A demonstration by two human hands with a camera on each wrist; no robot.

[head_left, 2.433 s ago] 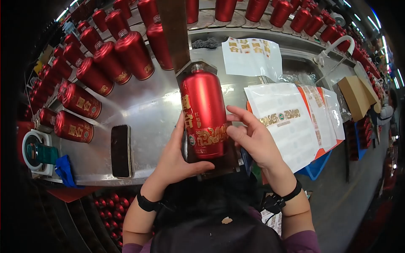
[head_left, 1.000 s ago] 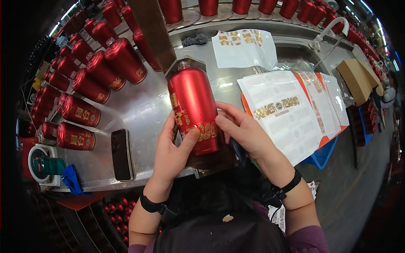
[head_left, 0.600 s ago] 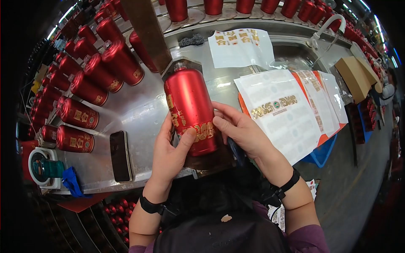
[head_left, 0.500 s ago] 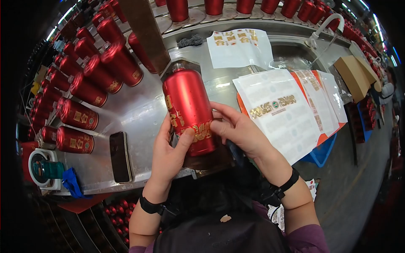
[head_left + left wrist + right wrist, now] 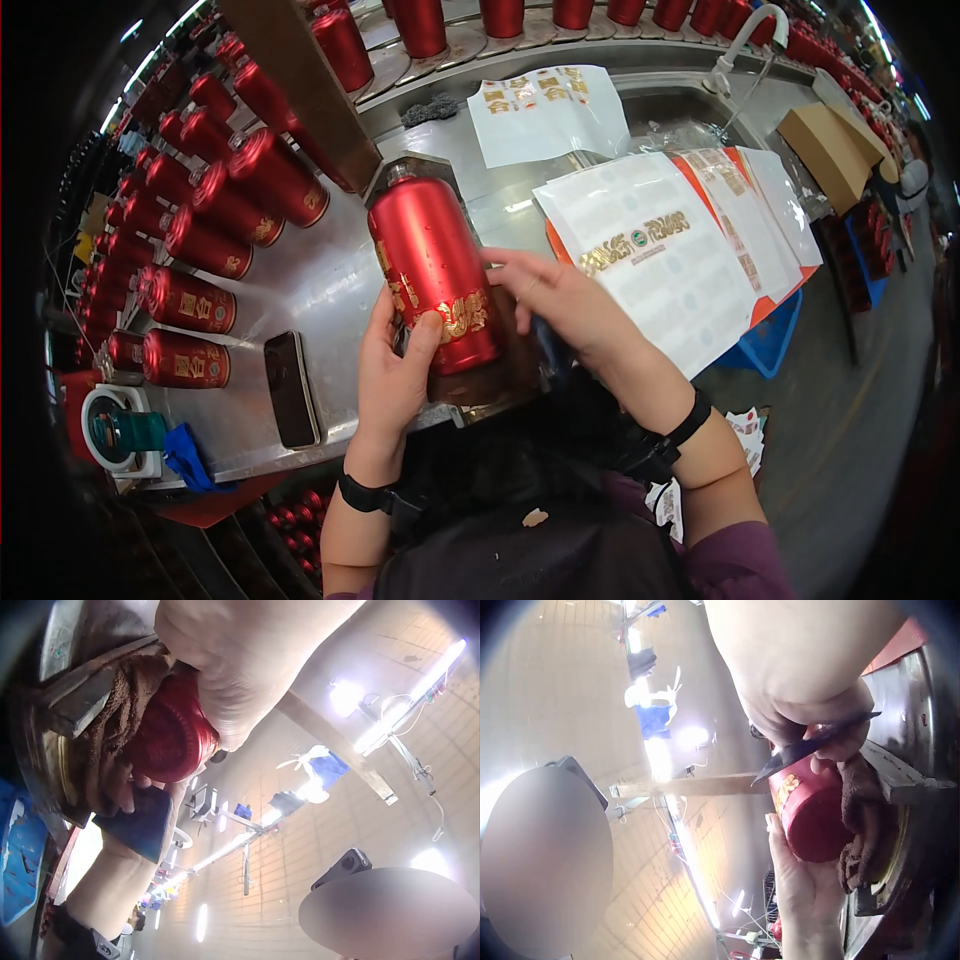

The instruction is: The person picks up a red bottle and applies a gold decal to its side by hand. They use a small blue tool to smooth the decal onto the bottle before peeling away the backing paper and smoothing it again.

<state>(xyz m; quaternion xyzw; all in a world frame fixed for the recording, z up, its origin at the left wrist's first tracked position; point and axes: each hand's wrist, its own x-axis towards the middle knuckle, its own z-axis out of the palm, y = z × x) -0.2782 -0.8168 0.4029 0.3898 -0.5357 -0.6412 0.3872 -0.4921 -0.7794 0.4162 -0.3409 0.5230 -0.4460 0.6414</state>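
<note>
A glossy red bottle [image 5: 425, 245] with gold lettering and a gold dragon band lies tilted at the sink's front edge, its clear neck pointing away. My left hand [image 5: 392, 380] grips its left side, thumb on the gold band. My right hand [image 5: 585, 315] is at the right side, fingertips close to the bottle wall. In its lower fingers is a thin, flat, dark blue card-like piece [image 5: 810, 748], also visible in the left wrist view. Beneath the bottle, the wrist views show a brown cloth [image 5: 120, 712] on a support. Water drops dot the bottle.
Several finished-looking red bottles [image 5: 275, 180] stand at left, near a phone [image 5: 291, 390] and tape dispenser [image 5: 120, 432]. Decal sheets [image 5: 650, 290] lie right; another sheet [image 5: 545, 115] lies behind. A wooden post [image 5: 300, 90] rises near the bottle. A faucet [image 5: 735, 60] and cardboard box [image 5: 830, 155] stand farther right.
The bottle has turned so its large lettering sits farther round to the left. My left thumb moved from below the base onto the gold band. The right fingers touched the band, then drew slightly back.
</note>
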